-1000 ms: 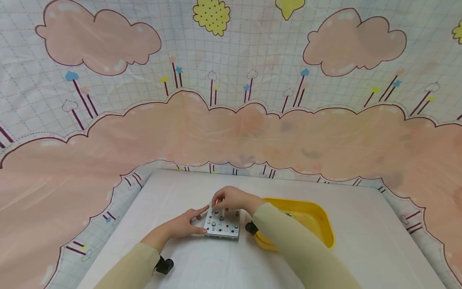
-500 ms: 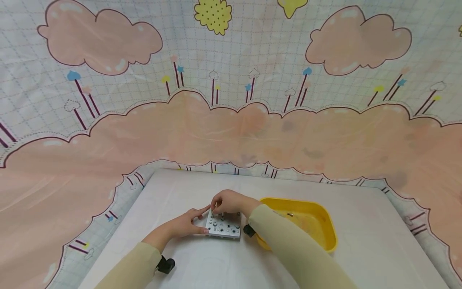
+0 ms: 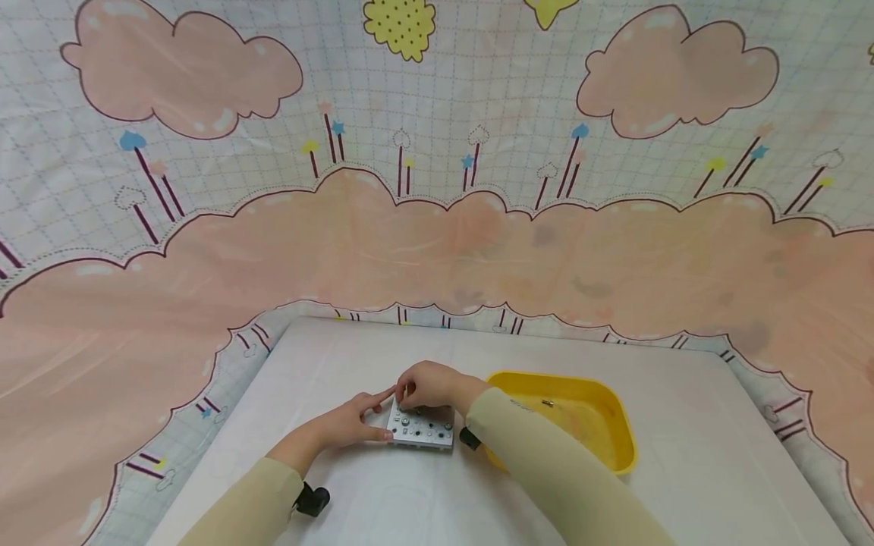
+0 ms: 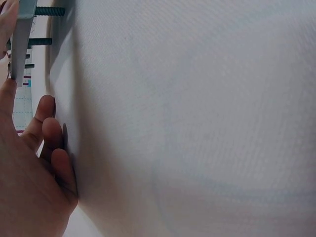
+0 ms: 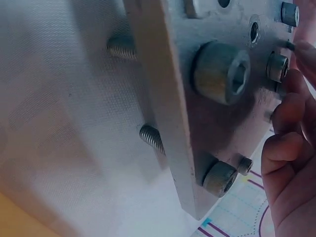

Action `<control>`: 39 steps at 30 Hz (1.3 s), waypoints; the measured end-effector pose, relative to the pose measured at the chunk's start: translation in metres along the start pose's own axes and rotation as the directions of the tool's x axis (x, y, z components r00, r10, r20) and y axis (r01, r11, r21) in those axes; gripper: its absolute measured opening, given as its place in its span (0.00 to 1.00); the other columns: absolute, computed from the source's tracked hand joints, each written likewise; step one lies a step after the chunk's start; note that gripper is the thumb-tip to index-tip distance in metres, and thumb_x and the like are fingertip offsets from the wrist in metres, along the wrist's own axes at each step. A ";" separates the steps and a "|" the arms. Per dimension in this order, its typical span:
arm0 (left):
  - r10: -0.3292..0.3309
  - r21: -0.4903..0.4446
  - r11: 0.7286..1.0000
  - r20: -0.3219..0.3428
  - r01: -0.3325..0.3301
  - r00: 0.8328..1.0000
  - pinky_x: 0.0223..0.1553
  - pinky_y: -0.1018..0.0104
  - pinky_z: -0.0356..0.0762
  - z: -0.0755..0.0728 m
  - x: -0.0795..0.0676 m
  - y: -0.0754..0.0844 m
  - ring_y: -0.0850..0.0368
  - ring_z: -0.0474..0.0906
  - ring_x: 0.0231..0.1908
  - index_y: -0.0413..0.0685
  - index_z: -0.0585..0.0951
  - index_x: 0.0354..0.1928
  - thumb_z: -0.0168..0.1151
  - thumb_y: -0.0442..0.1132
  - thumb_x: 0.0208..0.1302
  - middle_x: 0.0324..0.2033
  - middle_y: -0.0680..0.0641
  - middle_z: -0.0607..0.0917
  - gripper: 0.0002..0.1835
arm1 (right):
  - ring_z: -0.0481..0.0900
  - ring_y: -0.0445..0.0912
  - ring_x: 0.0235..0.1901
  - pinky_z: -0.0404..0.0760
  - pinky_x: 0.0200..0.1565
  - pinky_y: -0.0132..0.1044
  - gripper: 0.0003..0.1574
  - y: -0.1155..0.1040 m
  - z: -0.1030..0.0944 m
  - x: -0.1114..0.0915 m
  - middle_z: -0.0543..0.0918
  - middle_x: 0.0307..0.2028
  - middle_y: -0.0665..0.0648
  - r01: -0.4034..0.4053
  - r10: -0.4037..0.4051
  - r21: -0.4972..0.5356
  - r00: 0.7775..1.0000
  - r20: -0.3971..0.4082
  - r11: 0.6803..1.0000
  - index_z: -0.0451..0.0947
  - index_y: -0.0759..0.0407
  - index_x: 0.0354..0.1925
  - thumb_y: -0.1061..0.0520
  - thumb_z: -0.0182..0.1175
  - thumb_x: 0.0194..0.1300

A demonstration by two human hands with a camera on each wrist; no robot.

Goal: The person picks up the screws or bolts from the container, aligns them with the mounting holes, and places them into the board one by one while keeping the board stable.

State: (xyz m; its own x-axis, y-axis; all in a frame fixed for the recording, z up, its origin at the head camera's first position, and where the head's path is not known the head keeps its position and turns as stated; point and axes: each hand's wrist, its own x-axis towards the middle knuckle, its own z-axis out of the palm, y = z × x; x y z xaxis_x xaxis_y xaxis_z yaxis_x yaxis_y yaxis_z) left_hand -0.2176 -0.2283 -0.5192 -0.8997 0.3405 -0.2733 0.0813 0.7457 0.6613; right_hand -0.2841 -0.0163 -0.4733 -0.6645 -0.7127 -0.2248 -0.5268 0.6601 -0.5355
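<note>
A square metal plate with several holes and socket-head bolts lies near the middle of the table. In the right wrist view a large socket-head bolt sits in its face, and threaded shanks stick out underneath. My left hand holds the plate's left side, thumb at the near corner and index finger at the far one; its other fingers curl by the tabletop. Over the far left part of the plate, my right hand pinches a small bolt, mostly hidden by the fingertips.
A yellow tray stands right of the plate, partly under the right forearm. One small bolt lies inside it. White cloth covers the table, and a patterned curtain hangs behind.
The right hand has come slightly lower toward the plate, and its fingers now cover the bolt seen below them half a second ago. The left hand keeps its place.
</note>
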 end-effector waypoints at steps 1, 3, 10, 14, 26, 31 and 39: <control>0.000 0.001 1.000 -0.001 0.000 1.000 0.49 0.52 0.66 0.000 0.000 0.000 0.52 0.67 0.46 0.60 0.61 0.76 0.74 0.56 0.54 0.52 0.49 0.72 0.49 | 0.73 0.39 0.29 0.72 0.34 0.31 0.04 0.000 0.000 0.000 0.77 0.27 0.45 0.000 0.000 0.001 1.000 0.000 1.000 0.83 0.42 0.32 0.52 0.67 0.65; -0.001 0.005 1.000 -0.003 0.001 1.000 0.50 0.51 0.66 0.000 0.000 0.000 0.52 0.67 0.46 0.60 0.61 0.76 0.75 0.56 0.54 0.52 0.49 0.72 0.49 | 0.73 0.39 0.29 0.73 0.34 0.31 0.03 -0.001 0.000 -0.001 0.78 0.28 0.45 0.000 0.000 0.009 1.000 0.000 1.000 0.84 0.42 0.33 0.52 0.67 0.65; -0.027 0.010 1.000 -0.006 0.027 1.000 0.52 0.49 0.67 0.000 0.002 0.000 0.52 0.68 0.47 0.63 0.61 0.76 0.75 0.57 0.53 0.53 0.50 0.72 0.50 | 0.74 0.41 0.30 0.74 0.32 0.33 0.04 0.003 -0.009 -0.007 0.79 0.30 0.45 -0.011 0.011 0.091 1.000 -0.003 0.996 0.86 0.40 0.40 0.50 0.68 0.65; -0.033 0.014 0.999 -0.007 0.033 0.999 0.51 0.50 0.67 0.001 0.004 0.000 0.52 0.67 0.46 0.65 0.60 0.76 0.75 0.58 0.53 0.52 0.50 0.72 0.50 | 0.74 0.42 0.30 0.74 0.31 0.34 0.07 0.009 -0.016 -0.013 0.80 0.32 0.46 -0.010 0.014 0.155 1.000 -0.021 0.988 0.86 0.42 0.43 0.50 0.68 0.65; -0.050 0.035 0.998 0.000 0.050 0.999 0.50 0.51 0.67 0.002 0.005 0.004 0.51 0.66 0.46 0.67 0.59 0.77 0.75 0.58 0.52 0.52 0.50 0.71 0.51 | 0.76 0.43 0.30 0.77 0.35 0.37 0.10 0.024 -0.054 -0.046 0.84 0.34 0.55 0.070 -0.043 0.229 0.991 -0.123 0.971 0.86 0.47 0.46 0.50 0.67 0.66; -0.032 0.039 0.999 -0.008 0.032 0.999 0.50 0.51 0.66 0.002 0.005 0.004 0.51 0.66 0.45 0.66 0.59 0.77 0.74 0.59 0.52 0.53 0.50 0.71 0.52 | 0.77 0.46 0.30 0.80 0.39 0.47 0.09 0.042 -0.067 -0.068 0.84 0.33 0.56 0.044 0.004 0.279 0.985 -0.171 0.959 0.86 0.46 0.44 0.50 0.68 0.65; -0.022 0.033 0.999 -0.016 0.023 1.000 0.51 0.51 0.66 0.004 0.004 0.002 0.52 0.66 0.46 0.65 0.59 0.77 0.75 0.57 0.53 0.53 0.49 0.71 0.51 | 0.76 0.48 0.28 0.78 0.35 0.38 0.07 0.084 -0.070 -0.108 0.83 0.31 0.56 -0.008 0.081 0.313 0.972 -0.221 0.950 0.87 0.49 0.41 0.52 0.69 0.64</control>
State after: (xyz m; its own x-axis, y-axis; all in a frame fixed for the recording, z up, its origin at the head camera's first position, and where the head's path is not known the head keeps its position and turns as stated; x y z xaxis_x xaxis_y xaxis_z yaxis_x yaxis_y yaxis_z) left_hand -0.2195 -0.2225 -0.5218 -0.9080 0.3147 -0.2766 0.0752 0.7719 0.6313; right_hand -0.2938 0.1328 -0.4370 -0.8059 -0.5863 -0.0818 -0.3291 0.5586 -0.7613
